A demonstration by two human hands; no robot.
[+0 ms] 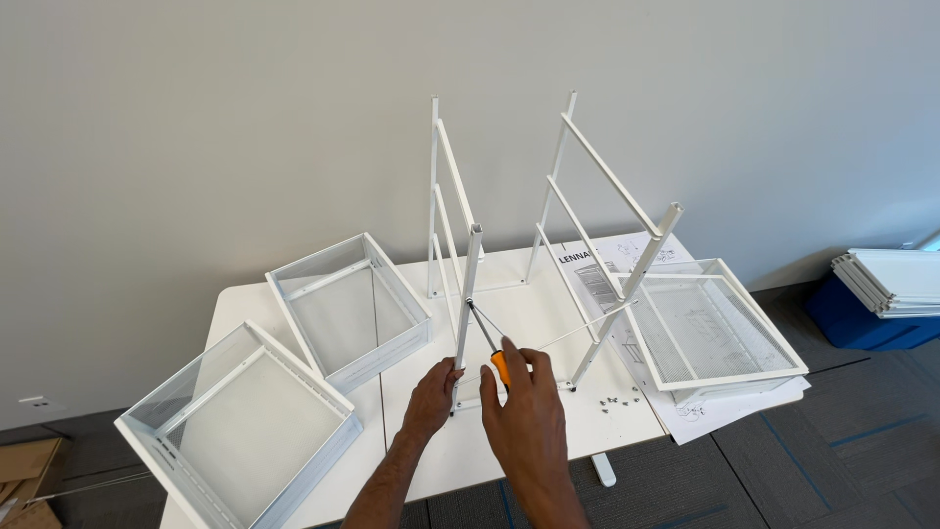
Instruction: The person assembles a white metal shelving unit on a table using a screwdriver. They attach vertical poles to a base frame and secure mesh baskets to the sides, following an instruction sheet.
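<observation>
Head view: white table [548, 323] against a grey wall, its near edge just below the hands.
Left hand [431, 397]: fingers wrapped round the near upright of the white metal frame [468, 304], low down.
Right hand [524, 407]: closed on the orange-handled screwdriver [490, 343].
Screwdriver axis: shaft slants up and left, tip at the upright.
Room: mesh baskets [348, 309] crowd the left, another mesh basket [710, 328] on the right; bare tabletop between the frame's legs.

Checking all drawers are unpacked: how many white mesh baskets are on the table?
3: one at the table's left front corner, one behind it, one at the right on the instruction sheet. None looks hidden.
</observation>
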